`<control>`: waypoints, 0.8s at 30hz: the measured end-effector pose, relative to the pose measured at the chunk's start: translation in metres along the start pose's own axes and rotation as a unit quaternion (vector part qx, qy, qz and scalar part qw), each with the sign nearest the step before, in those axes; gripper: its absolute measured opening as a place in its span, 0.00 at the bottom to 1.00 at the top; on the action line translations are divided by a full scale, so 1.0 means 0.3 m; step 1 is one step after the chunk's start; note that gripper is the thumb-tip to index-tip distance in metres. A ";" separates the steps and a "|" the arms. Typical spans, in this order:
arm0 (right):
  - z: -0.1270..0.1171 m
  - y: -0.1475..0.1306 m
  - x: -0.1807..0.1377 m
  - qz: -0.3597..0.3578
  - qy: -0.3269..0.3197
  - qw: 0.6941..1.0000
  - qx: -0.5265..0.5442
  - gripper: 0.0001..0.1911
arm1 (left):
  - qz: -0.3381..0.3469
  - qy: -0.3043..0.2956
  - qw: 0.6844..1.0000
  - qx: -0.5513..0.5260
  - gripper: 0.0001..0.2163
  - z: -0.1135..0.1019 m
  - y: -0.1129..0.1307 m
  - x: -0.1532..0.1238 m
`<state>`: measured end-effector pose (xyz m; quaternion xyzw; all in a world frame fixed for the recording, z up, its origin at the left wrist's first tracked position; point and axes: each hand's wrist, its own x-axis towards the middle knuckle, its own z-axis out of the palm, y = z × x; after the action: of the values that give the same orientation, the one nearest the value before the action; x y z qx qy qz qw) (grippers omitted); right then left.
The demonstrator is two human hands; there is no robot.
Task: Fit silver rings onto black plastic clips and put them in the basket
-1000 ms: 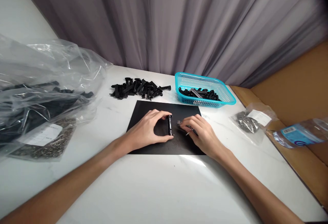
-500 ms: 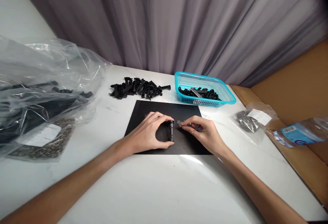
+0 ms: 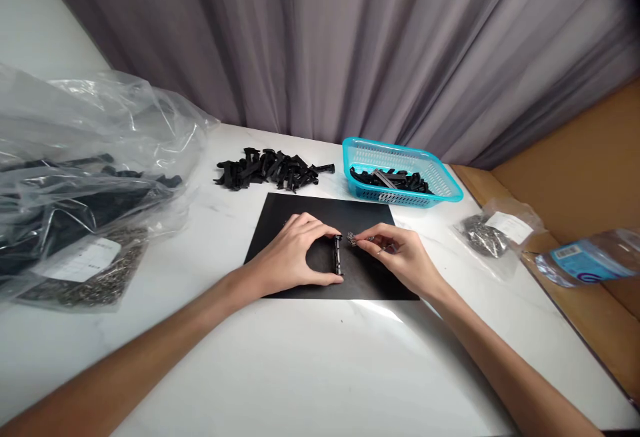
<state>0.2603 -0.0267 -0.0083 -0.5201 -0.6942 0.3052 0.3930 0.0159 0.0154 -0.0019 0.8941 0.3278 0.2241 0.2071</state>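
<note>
While hands [image 3: 345,257] crowd mat [image 3: 280,214] centre, edges bare

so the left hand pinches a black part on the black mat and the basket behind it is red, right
Not quite: the basket is turquoise, not red, as the head view shows. The rest holds: the left hand pinches a black part upright on the black mat, with the basket behind it.
</note>
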 end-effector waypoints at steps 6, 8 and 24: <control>0.023 0.007 0.004 0.008 0.022 1.000 0.000 0.08 | -0.009 0.014 1.000 0.010 0.32 0.014 0.000 -0.002; 0.034 0.014 0.008 -0.003 0.025 1.000 -0.008 0.08 | -0.008 0.017 1.000 0.011 0.31 0.019 0.001 -0.002; 0.097 0.006 0.035 0.014 0.029 0.993 0.113 0.12 | -0.035 0.019 0.999 0.007 0.30 0.026 0.015 0.002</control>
<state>0.2344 -0.0165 -0.0221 -0.4904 -0.6362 0.3722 0.4650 0.0227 0.0109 -0.0058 0.8792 0.3645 0.2308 0.2023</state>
